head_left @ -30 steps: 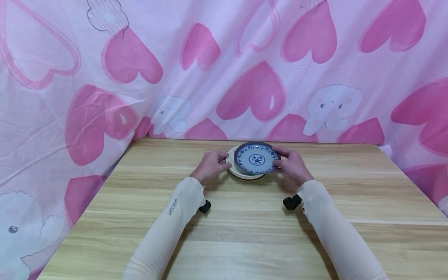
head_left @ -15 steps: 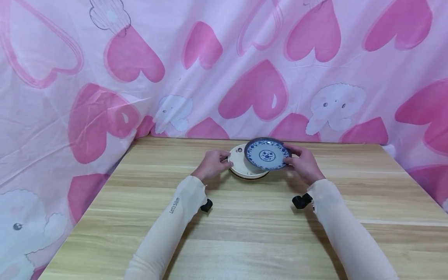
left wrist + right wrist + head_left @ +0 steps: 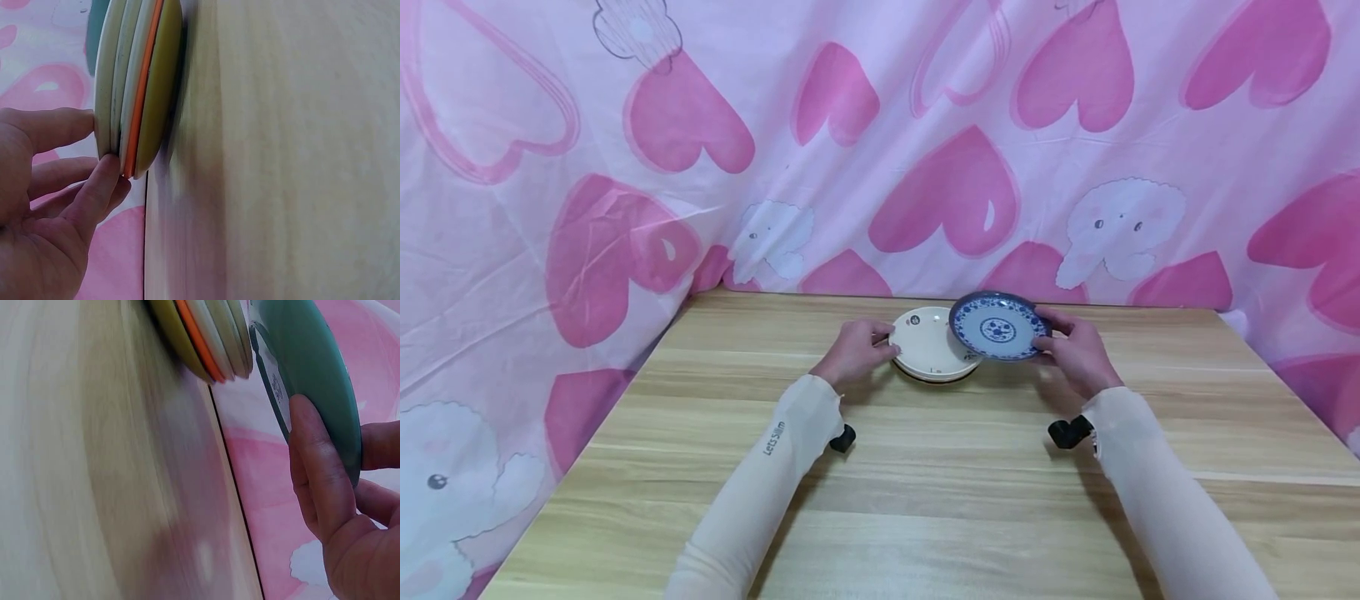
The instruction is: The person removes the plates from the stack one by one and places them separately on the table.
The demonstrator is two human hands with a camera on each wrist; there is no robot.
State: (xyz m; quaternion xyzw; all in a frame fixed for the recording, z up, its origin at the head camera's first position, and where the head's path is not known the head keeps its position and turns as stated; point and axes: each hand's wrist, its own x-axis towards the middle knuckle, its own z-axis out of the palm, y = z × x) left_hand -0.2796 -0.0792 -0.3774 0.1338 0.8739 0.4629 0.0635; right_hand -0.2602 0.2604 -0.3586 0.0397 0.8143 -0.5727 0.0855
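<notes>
My right hand (image 3: 1078,354) holds a blue-and-white patterned plate (image 3: 997,330) by its right rim, thumb on one face and fingers on the other. The plate is raised and tilted, its left edge overlapping the stack in the head view. Its green underside (image 3: 312,369) shows in the right wrist view. A stack of plates (image 3: 931,343), cream on top, sits near the table's back edge. My left hand (image 3: 857,354) grips the stack's left rim. In the left wrist view, the thumb (image 3: 94,187) lies at the cream plates' edges, above an orange rim and a yellowish underside.
The wood-grain table (image 3: 880,500) spreads out in front of and to both sides of the stack. Behind it hangs a pink cloth (image 3: 850,192) with hearts and white cartoon animals, close to the table's back edge. A black wrist mount (image 3: 1070,432) shows under the right sleeve.
My right hand has moved right with the blue-and-white plate, away from over the stack, uncovering most of the cream plate. The left hand stays at the stack's rim.
</notes>
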